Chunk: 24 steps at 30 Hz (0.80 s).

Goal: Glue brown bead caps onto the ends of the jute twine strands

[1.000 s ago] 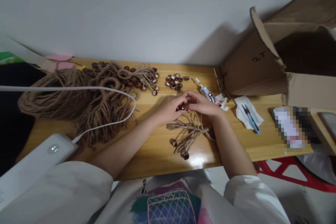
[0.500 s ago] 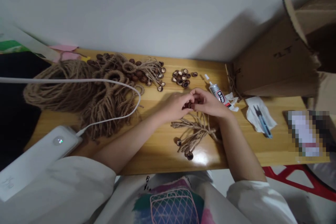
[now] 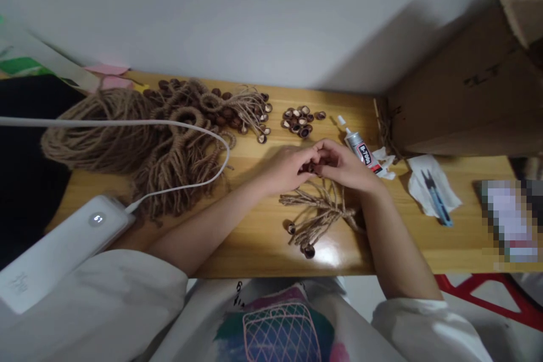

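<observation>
Over the middle of the table, my left hand (image 3: 292, 168) and my right hand (image 3: 341, 165) meet at their fingertips. Both are closed on a small brown nutshell (image 3: 312, 168), mostly hidden by the fingers. Just below them lies a bundle of twine cords (image 3: 320, 212), some strands rising toward my hands. Two cord ends carry nutshells, an upper one (image 3: 291, 227) and a lower one (image 3: 308, 250). Beyond my fingers sits a cluster of loose half nutshells (image 3: 297, 120). A glue tube (image 3: 360, 150) marked B-7000 lies beside my right hand on crumpled tissue.
At left are a large twine coil (image 3: 99, 130), knotted twine tassels (image 3: 180, 158) and a white power bank (image 3: 63, 254) with its cable (image 3: 199, 129). Blue thread snips (image 3: 436, 198) rest on tissue at right. A cardboard box (image 3: 458, 90) stands behind them, near a blurred-out object (image 3: 509, 220).
The view has shifted slightly, so the right-hand things sit further right. My hands remain together on the nutshell. The power bank's display now shows a number.
</observation>
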Motion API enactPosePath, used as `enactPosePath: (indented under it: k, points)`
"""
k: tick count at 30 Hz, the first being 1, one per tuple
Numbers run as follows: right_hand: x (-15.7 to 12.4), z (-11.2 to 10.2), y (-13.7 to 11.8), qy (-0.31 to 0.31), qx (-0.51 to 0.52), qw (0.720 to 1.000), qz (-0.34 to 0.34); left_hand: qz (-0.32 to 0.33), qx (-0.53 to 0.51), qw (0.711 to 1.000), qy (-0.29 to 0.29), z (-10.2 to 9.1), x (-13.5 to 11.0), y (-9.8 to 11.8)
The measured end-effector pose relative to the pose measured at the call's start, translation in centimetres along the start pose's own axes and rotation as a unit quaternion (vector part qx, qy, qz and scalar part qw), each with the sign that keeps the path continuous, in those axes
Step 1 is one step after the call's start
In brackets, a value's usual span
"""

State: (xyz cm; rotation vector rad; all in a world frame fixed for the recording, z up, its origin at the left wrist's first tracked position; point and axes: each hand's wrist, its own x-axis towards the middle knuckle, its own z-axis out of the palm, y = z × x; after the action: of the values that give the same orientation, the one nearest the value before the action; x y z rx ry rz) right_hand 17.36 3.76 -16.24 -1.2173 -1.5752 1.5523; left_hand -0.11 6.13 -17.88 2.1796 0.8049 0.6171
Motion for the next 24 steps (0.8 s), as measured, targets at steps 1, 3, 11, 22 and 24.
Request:
enactPosePath:
  k: [1,3,11,22,24]
  points:
    - [-0.03,-0.02,0.0,-0.001,-0.002,1.0,-0.004,0.002,0.0,1.0,0.001,-0.01,0.0,0.03]
    - [-0.07,-0.05,0.05,0.001,-0.012,1.0,-0.01,0.004,0.002,1.0,0.001,-0.02,0.01,0.07]
    - [-0.1,-0.11,0.31,-0.001,-0.033,0.999,-0.019,0.006,0.013,1.0,0.005,0.06,0.07,0.02]
    - [-0.14,-0.12,0.24,-0.002,-0.038,0.999,-0.02,0.006,-0.001,1.0,0.001,0.0,0.03,0.07]
    - [-0.15,-0.09,0.34,0.004,-0.049,0.999,-0.02,0.005,0.003,1.0,0.002,0.06,0.02,0.01]
